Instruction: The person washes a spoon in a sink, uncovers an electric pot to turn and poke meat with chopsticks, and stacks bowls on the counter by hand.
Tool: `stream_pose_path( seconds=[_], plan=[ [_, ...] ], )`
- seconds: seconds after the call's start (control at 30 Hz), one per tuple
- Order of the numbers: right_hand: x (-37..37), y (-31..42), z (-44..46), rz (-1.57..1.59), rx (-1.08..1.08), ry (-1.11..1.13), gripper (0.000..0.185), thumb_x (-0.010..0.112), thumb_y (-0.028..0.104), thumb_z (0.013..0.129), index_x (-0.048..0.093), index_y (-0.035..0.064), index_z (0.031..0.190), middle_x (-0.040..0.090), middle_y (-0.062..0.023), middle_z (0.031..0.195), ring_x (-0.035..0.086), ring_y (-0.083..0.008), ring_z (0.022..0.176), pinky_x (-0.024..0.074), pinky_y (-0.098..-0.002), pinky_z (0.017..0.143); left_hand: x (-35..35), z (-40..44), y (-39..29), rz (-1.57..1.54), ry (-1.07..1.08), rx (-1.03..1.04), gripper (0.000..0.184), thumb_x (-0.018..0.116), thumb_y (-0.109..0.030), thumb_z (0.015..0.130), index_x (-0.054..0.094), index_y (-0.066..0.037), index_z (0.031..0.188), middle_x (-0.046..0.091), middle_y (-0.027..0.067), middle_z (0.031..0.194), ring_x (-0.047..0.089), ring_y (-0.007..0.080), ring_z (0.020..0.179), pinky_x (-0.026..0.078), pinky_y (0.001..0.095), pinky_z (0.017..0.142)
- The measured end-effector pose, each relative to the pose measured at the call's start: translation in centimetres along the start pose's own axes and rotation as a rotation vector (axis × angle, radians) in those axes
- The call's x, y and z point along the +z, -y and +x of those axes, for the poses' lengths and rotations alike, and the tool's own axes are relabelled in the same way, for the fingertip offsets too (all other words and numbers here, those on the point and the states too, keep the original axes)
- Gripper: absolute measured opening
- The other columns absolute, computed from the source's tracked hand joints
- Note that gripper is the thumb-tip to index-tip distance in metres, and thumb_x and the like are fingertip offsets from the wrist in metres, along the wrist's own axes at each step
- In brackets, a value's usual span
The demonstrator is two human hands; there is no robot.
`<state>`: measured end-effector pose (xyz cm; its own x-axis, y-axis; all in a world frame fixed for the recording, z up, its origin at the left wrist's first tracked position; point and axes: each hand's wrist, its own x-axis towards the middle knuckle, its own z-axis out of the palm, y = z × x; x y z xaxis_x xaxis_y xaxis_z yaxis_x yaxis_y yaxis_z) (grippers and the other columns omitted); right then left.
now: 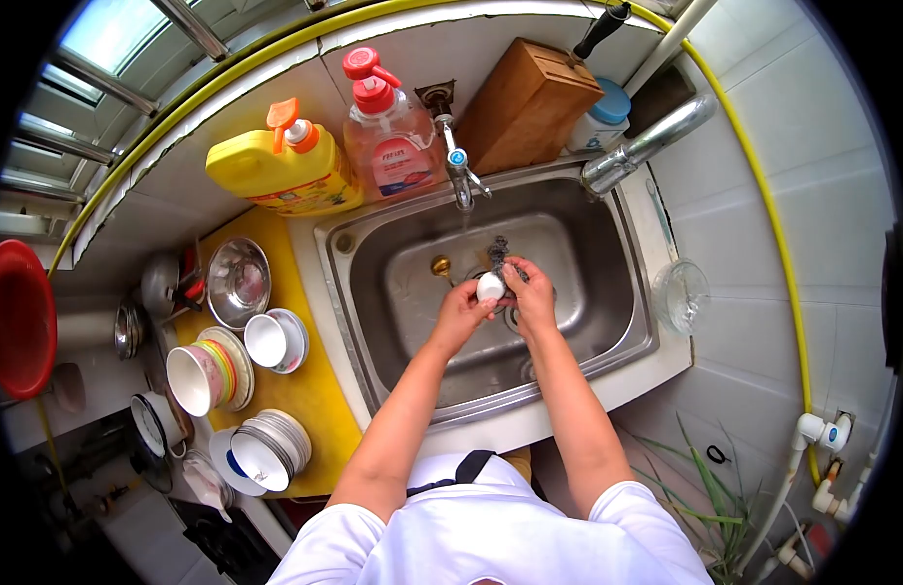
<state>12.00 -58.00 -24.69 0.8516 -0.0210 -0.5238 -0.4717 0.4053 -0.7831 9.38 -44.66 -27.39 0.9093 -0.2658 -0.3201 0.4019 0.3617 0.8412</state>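
A person in a white shirt point(510, 541) leans over a steel sink point(373, 322), both forearms reaching in from the near side, the hands close together above the middle of the basin. The left hand point(460, 314) pinches a small white rounded object point(490, 288) between thumb and fingers, holding it out over the basin. The right hand point(531, 292) curls its fingers around a dark, tangled scrubber point(497, 251), part of which sticks out on the far side, right beside the white object; whether the two touch is hard to tell. A gold-coloured item point(441, 265) sits in the sink to the left of the hands. The tap point(458, 171) stands at the far edge, its spout pointing down into the basin. Left of it are a clear pump bottle point(393, 146) with a red top and a yellow jug point(281, 168) with an orange nozzle; right of it, a wooden knife block point(525, 102) leans beside a blue-lidded container point(605, 115). To the left of the sink, a yellow board point(325, 409) carries a metal bowl point(239, 283) at its far end, then several groups of cups and bowls, with a stack of white bowls point(276, 448) nearest the person. A clear glass bowl point(681, 295) sits right of the sink.
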Motion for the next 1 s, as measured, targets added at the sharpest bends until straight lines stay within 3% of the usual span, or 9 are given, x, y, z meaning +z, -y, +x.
stream_pose_path(
  seconds=[0.07, 0.13, 0.2, 0.3, 0.43, 0.5, 0.67, 0.93, 1.0],
  plan=[
    [-0.2, -0.1, -0.6, -0.040, -0.044, 0.023, 0.024, 0.064, 0.013, 0.083, 0.055, 0.0037, 0.103, 0.061, -0.0033, 0.086, 0.060, -0.0099, 0.073, 0.0524, -0.0227, 0.058, -0.1, -0.1, -1.3, 0.069, -0.027, -0.157, 0.020, 0.061, -0.008, 0.083, 0.056, -0.005, 0.103, 0.059, -0.0008, 0.082, 0.051, 0.0039, 0.064, 0.040, 0.0187, 0.056],
    [-0.4, -0.4, -0.6, -0.078, -0.084, 0.052, 0.023, 0.064, 0.013, 0.083, 0.056, 0.0042, 0.103, 0.060, -0.0022, 0.086, 0.058, -0.0084, 0.072, 0.0509, -0.0215, 0.058, -0.1, -0.1, -1.1, 0.059, 0.000, -0.134, 0.020, 0.061, -0.009, 0.083, 0.056, -0.005, 0.102, 0.059, -0.0014, 0.082, 0.051, 0.0038, 0.064, 0.040, 0.0183, 0.055],
    [-1.0, -1.1, 0.0, -0.400, -0.345, 0.049, 0.021, 0.063, 0.013, 0.083, 0.056, 0.0046, 0.101, 0.059, 0.0001, 0.085, 0.055, -0.0056, 0.071, 0.0467, -0.0191, 0.059, 0.6, -0.4, -1.1, -0.022, 0.010, -0.124, 0.018, 0.061, -0.011, 0.083, 0.057, -0.005, 0.100, 0.058, -0.0029, 0.079, 0.051, 0.0035, 0.062, 0.038, 0.0174, 0.053],
    [-0.4, -1.9, 0.7, -0.368, -0.539, -0.078, 0.019, 0.063, 0.012, 0.084, 0.056, 0.0045, 0.100, 0.058, 0.0011, 0.084, 0.053, -0.0044, 0.070, 0.0440, -0.0185, 0.060, 1.5, -0.5, -1.3, -0.056, 0.017, -0.124, 0.017, 0.061, -0.010, 0.083, 0.057, -0.006, 0.098, 0.058, -0.0032, 0.079, 0.050, 0.0030, 0.061, 0.036, 0.0170, 0.051],
    [-0.4, 0.0, 0.0, -0.197, -0.228, -0.132, 0.017, 0.063, 0.010, 0.082, 0.058, 0.0030, 0.097, 0.059, -0.0013, 0.084, 0.053, -0.0066, 0.078, 0.0447, -0.0213, 0.070, 1.3, -0.2, -1.4, -0.056, 0.018, -0.136, 0.016, 0.061, -0.009, 0.083, 0.057, -0.006, 0.097, 0.058, -0.0029, 0.078, 0.050, 0.0025, 0.060, 0.035, 0.0169, 0.050],
    [-0.9, 0.9, -0.4, -0.110, -0.078, 0.091, 0.019, 0.065, 0.010, 0.081, 0.058, 0.0037, 0.098, 0.059, -0.0011, 0.085, 0.054, -0.0071, 0.078, 0.0450, -0.0218, 0.069, 0.6, 0.0, -1.5, -0.096, -0.009, -0.206, 0.015, 0.062, -0.010, 0.082, 0.058, -0.006, 0.097, 0.057, -0.0030, 0.076, 0.049, 0.0022, 0.060, 0.035, 0.0165, 0.049],
    [-1.7, 0.4, 0.2, -0.150, -0.119, 0.186, 0.020, 0.066, 0.008, 0.080, 0.057, 0.0034, 0.097, 0.060, -0.0012, 0.085, 0.055, -0.0076, 0.074, 0.0458, -0.0208, 0.067, 0.4, 0.2, -1.9, -0.052, 0.018, -0.212, 0.017, 0.062, -0.010, 0.082, 0.057, -0.005, 0.098, 0.055, -0.0038, 0.076, 0.049, 0.0022, 0.060, 0.036, 0.0168, 0.049],
    [-0.7, 0.1, 0.7, -0.023, -0.086, 0.001, 0.018, 0.064, 0.006, 0.081, 0.057, 0.0032, 0.098, 0.062, -0.0031, 0.086, 0.057, -0.0074, 0.076, 0.0466, -0.0212, 0.068, 1.2, 0.6, -1.1, -0.002, 0.008, -0.047, 0.017, 0.061, -0.009, 0.083, 0.057, -0.005, 0.099, 0.057, -0.0035, 0.079, 0.049, 0.0022, 0.061, 0.035, 0.0164, 0.051],
    [-1.1, 0.2, 0.3, -0.031, -0.081, 0.053, 0.018, 0.064, 0.006, 0.082, 0.057, 0.0030, 0.098, 0.062, -0.0030, 0.086, 0.056, -0.0075, 0.076, 0.0465, -0.0212, 0.068, 0.7, 0.7, -1.3, -0.006, 0.008, -0.119, 0.017, 0.061, -0.009, 0.082, 0.057, -0.005, 0.098, 0.057, -0.0033, 0.079, 0.049, 0.0024, 0.061, 0.035, 0.0167, 0.050]
  ],
)
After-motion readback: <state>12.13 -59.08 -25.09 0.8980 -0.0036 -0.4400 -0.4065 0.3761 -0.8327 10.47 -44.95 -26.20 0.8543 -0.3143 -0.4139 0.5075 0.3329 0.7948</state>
